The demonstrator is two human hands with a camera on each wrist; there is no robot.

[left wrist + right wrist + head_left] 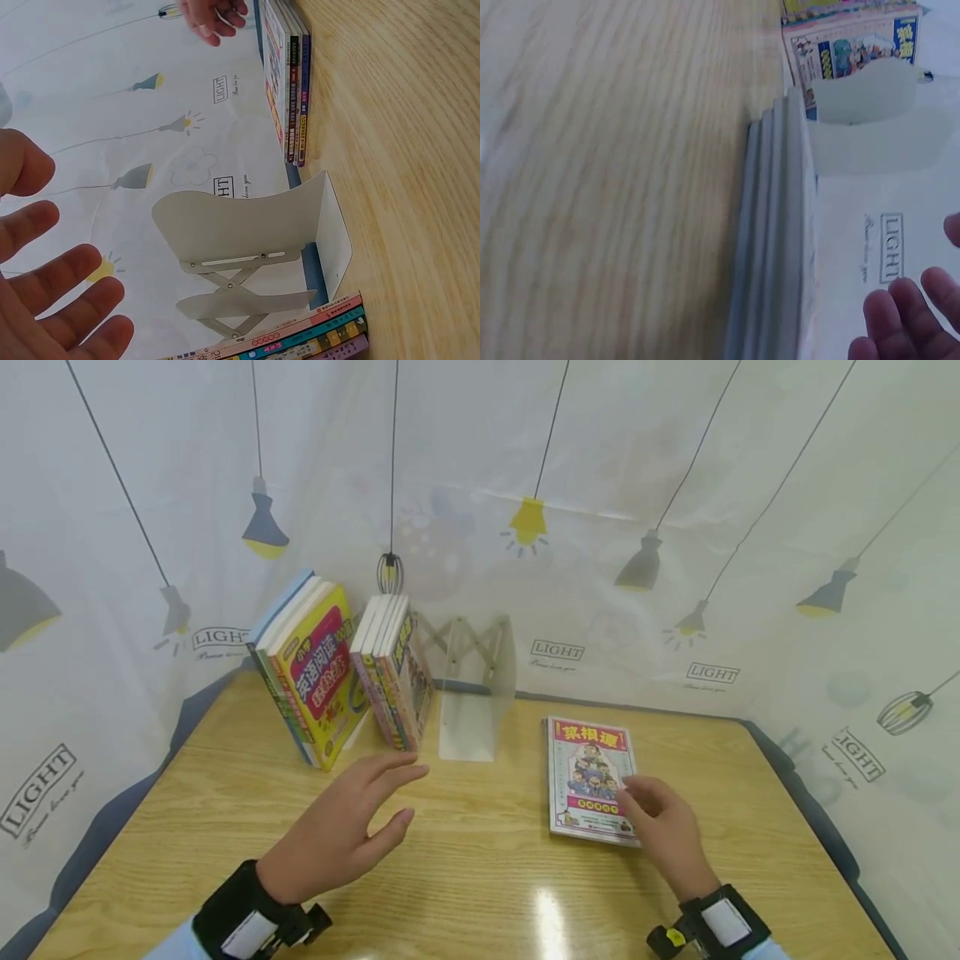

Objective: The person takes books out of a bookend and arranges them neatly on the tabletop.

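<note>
A short stack of thin books (592,768) lies flat on the table to the right, its top cover pink and white with cartoon figures. My right hand (669,833) hovers at the stack's right edge, fingers loosely bent with nothing in them; the right wrist view shows fingertips apart from the stack's page edges (769,225). Over the table on the left, my left hand (341,827) is spread and holds nothing. Beyond it stands a white metal expanding bookend (468,727), with a row of small books (393,677) upright against its left side.
Larger books, a yellow one (322,681) in front, lean at the left end of the row. A lamp-printed curtain (465,468) closes off the back and sides of the wooden table (465,843).
</note>
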